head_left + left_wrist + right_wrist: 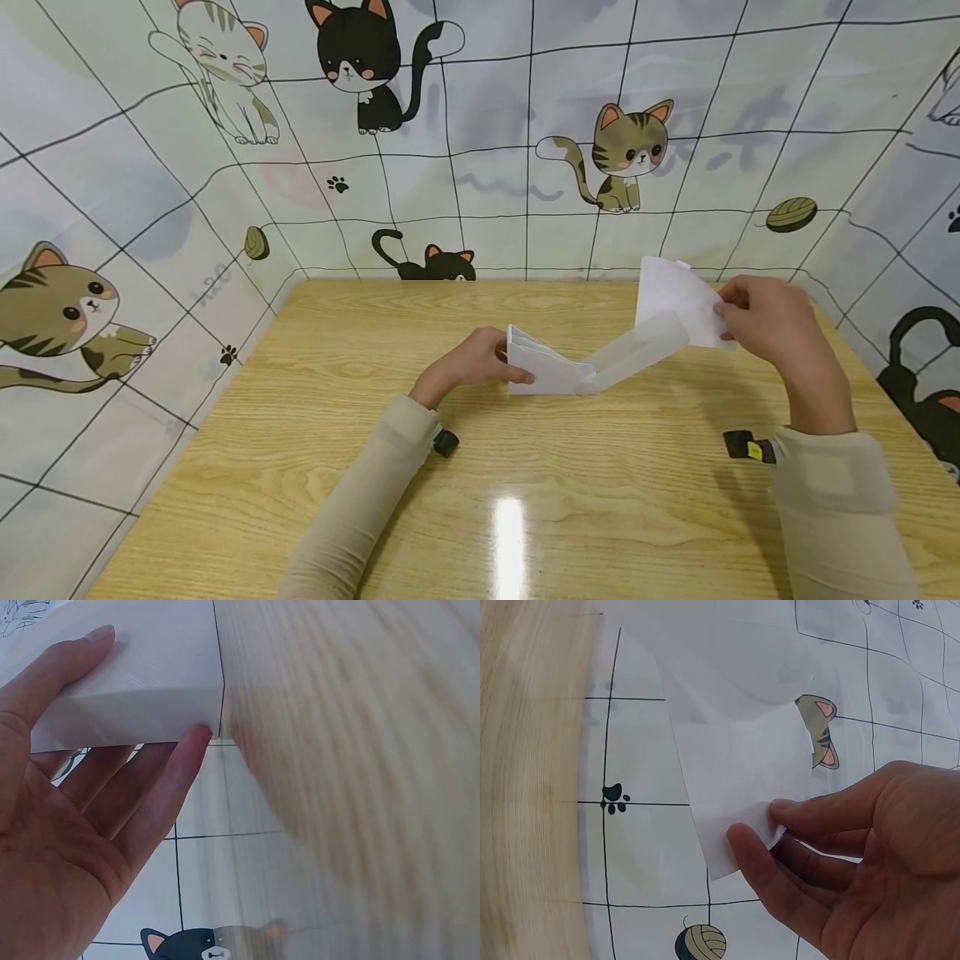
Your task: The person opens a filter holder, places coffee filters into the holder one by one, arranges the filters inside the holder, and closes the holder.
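Note:
A long folded piece of white paper (551, 377), with upright walls at its left part, spans between both hands over the wooden table. My left hand (476, 358) grips its left end, the thumb on the near face and the other fingers behind. In the left wrist view that end looks like a flat box side, with fingertips along its lower edge. From a bend near the middle, the paper rises rightward to a flat end flap (742, 765). My right hand (776, 321) pinches this flap at its edge between thumb and fingers, raised above the table.
The wooden table (420, 508) reaches to a cloth backdrop (495, 108) printed with cats and grid lines, which also stands at left and right. A black wrist camera (445, 442) sits at the left cuff, another black device (741, 446) at the right cuff.

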The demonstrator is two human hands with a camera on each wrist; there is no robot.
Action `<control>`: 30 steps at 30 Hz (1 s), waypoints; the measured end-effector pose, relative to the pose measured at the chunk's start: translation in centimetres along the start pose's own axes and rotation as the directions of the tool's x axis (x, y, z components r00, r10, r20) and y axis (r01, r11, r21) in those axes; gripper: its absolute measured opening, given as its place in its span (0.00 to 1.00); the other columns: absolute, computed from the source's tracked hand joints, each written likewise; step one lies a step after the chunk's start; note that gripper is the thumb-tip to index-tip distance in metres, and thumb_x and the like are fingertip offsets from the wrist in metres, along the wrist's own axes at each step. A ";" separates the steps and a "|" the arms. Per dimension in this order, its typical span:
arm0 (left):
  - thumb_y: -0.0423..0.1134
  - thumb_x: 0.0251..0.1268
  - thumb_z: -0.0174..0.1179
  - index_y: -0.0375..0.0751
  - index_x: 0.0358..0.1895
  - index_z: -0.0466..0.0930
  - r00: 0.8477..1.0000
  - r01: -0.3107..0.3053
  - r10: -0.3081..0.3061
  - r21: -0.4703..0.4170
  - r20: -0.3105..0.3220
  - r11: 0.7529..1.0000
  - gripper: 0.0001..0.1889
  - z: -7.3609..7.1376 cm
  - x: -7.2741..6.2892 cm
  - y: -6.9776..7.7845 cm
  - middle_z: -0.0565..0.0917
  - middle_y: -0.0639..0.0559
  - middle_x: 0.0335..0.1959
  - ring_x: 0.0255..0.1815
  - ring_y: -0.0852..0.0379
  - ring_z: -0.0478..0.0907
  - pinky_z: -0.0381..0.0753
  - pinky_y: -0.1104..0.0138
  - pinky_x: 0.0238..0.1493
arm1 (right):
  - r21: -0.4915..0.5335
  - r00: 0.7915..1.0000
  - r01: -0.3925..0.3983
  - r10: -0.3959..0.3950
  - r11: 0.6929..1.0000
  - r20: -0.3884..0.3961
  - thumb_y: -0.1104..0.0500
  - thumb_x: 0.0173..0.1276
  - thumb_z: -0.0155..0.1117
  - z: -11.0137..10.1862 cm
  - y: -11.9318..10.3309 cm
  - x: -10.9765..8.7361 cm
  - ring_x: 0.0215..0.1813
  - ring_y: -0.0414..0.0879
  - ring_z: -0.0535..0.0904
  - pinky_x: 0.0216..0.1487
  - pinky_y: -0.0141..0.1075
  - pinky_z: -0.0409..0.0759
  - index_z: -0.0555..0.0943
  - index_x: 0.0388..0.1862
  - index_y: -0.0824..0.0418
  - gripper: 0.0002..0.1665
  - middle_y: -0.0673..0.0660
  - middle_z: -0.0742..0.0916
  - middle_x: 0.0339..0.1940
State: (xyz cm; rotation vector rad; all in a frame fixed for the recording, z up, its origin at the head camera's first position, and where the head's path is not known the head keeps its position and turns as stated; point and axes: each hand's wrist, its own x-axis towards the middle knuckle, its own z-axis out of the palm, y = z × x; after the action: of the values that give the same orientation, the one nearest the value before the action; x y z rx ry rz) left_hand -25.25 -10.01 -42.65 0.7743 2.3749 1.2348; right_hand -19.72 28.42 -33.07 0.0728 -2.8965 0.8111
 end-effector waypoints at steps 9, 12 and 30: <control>0.41 0.58 0.77 0.45 0.54 0.87 1.000 0.001 -0.001 0.001 0.004 1.000 0.20 0.0 0.2 -0.1 0.91 0.49 0.48 0.43 0.58 0.87 0.83 0.67 0.38 | 0.018 1.000 -0.002 0.002 1.000 0.016 0.63 0.77 0.57 0.0 -0.4 -0.2 0.30 0.52 0.86 0.28 0.37 0.78 0.79 0.53 0.78 0.17 0.76 0.85 0.46; 0.41 0.58 0.77 0.44 0.53 0.87 1.000 -0.002 0.002 0.002 0.004 1.000 0.20 0.0 0.2 -0.1 0.91 0.49 0.48 0.43 0.58 0.87 0.83 0.67 0.38 | 0.008 1.000 0.010 -0.010 1.000 0.009 0.62 0.77 0.57 -0.1 -0.4 -0.3 0.31 0.53 0.86 0.28 0.37 0.77 0.80 0.52 0.77 0.17 0.76 0.85 0.45; 0.41 0.58 0.77 0.44 0.54 0.87 1.000 0.005 -0.006 0.002 0.003 1.000 0.20 0.0 0.0 0.0 0.90 0.49 0.50 0.45 0.58 0.87 0.83 0.68 0.42 | -0.021 1.000 -0.019 0.018 1.000 -0.024 0.60 0.79 0.56 -1.2 -1.3 -0.8 0.34 0.56 0.86 0.28 0.37 0.75 0.78 0.57 0.76 0.20 0.76 0.86 0.47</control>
State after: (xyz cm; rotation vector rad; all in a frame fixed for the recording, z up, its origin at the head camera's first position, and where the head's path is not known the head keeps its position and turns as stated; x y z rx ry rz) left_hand -25.26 -10.02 -42.62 0.7693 2.3748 1.2280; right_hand -18.70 27.92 -31.54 0.0341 -2.8872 0.7780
